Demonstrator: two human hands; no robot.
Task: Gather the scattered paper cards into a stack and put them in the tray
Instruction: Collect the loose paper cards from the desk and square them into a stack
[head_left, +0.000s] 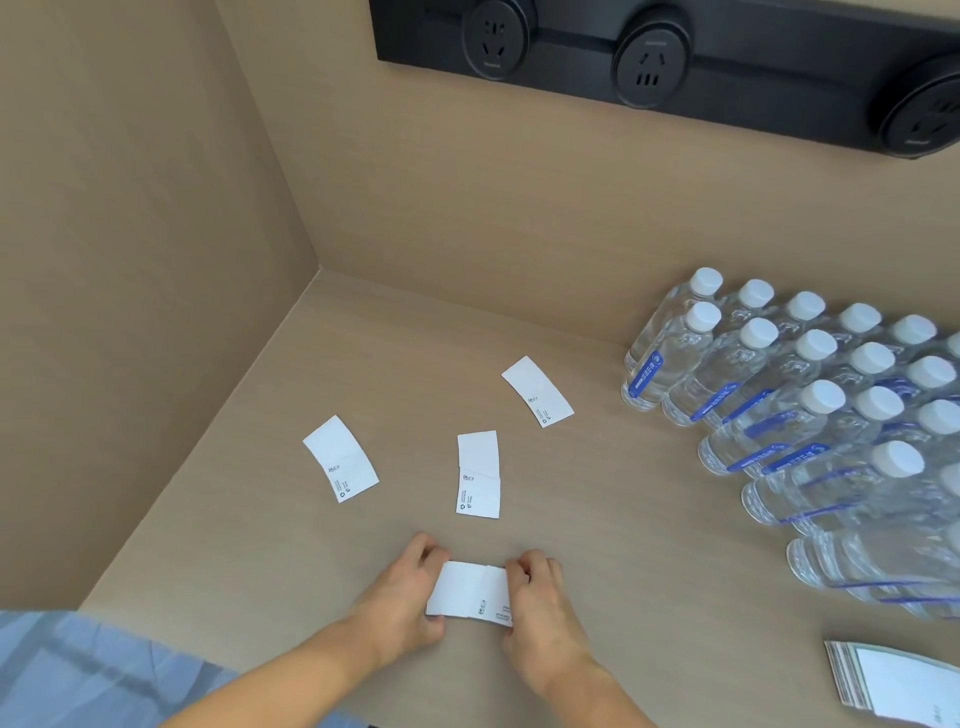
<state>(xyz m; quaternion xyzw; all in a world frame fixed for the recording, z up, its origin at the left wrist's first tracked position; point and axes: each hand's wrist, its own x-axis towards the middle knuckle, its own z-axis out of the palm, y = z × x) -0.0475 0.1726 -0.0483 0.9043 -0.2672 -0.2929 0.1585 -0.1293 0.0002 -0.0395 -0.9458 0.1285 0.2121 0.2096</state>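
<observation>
A small white stack of paper cards (470, 590) lies at the front of the beige counter, gripped at both short ends. My left hand (402, 597) pinches its left end and my right hand (537, 608) its right end. Three more white cards lie flat and apart farther back: a left card (340, 458), a middle card (478, 474) and a far right card (537, 391). At the bottom right corner sits a thick pile of similar cards (893, 686), cut off by the frame edge. I cannot see a tray.
Several clear water bottles (810, 405) with white caps stand in rows on the right. Beige walls close the left and back. A black socket strip (649, 57) is mounted high on the back wall. A blue fabric (78, 670) fills the bottom left.
</observation>
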